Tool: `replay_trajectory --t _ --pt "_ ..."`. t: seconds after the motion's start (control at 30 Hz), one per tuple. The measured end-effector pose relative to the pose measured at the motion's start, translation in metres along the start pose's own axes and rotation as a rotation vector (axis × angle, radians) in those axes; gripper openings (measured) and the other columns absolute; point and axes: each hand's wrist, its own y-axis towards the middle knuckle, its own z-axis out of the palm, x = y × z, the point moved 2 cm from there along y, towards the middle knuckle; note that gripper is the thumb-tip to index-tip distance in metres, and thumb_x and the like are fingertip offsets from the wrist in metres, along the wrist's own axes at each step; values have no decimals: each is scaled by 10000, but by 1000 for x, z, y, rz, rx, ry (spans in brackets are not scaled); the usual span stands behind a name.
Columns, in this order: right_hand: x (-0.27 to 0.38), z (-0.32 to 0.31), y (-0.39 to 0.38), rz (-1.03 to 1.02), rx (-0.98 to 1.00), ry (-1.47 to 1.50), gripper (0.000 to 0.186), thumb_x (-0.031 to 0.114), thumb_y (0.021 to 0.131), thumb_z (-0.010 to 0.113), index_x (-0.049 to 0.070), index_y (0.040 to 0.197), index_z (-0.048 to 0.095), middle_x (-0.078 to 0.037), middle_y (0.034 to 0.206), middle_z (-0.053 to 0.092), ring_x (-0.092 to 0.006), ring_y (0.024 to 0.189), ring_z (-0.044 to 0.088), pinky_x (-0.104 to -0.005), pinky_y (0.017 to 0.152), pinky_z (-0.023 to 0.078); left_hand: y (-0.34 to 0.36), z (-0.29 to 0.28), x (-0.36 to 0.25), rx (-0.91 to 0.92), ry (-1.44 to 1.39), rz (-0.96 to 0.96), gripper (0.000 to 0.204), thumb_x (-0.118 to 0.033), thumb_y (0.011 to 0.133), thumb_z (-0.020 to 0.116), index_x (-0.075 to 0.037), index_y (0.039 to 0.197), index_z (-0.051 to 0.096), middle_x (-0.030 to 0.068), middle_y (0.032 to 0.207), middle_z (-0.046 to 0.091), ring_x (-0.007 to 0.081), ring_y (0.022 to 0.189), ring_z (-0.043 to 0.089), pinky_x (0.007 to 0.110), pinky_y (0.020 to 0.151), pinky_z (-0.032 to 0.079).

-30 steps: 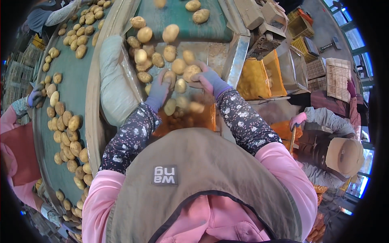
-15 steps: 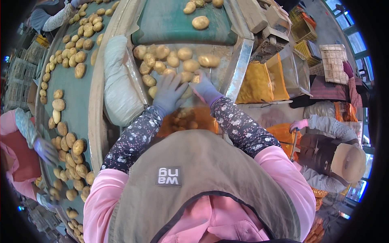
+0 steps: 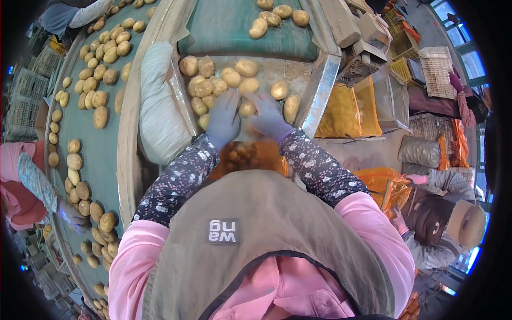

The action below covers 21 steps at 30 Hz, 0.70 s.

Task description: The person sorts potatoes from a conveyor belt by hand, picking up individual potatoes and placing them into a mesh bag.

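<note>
My two hands wear blue-grey gloves, with dark flowered sleeves behind them. My left hand [image 3: 224, 120] lies flat, fingers spread, on tan potatoes [image 3: 213, 85] piled on a metal chute [image 3: 320, 80] below a green belt [image 3: 224, 32]. My right hand [image 3: 268, 118] is close beside it, blurred, fingers apart, touching potatoes near a long one [image 3: 291, 108]. Neither hand clearly grips any. Just below my wrists an orange mesh bag [image 3: 266, 154] holds several potatoes.
A white sack [image 3: 160, 106] lies between the chute and a long green conveyor [image 3: 101, 154] carrying many potatoes. A co-worker's gloved hand [image 3: 74, 218] reaches onto it from the left. Yellow mesh bags [image 3: 346, 112], crates [image 3: 437, 69] and a seated person in a hat [image 3: 464, 224] are to the right.
My hands have drawn closer together over the pile. More potatoes have come down the belt onto the chute. The co-worker's arm at the left has shifted lower.
</note>
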Motion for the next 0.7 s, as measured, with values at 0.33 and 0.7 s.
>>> replay_trajectory --t 0.33,0.7 --pt "-7 7 2 174 49 332 919 217 724 768 171 1564 397 -251 1430 504 -436 1349 466 -451 1152 394 27 -14 -1 254 133 -250 828 -234 776 785 -67 1506 433 190 1273 614 376 1162 579 448 1012 470" --pt "-18 34 1 -79 -8 63 857 310 777 847 128 1517 456 -226 1139 658 -394 1099 612 -496 961 483 8 9 4 299 -89 -581 523 -437 1039 464 -156 1480 480 258 1194 686 452 1078 660 544 946 497"
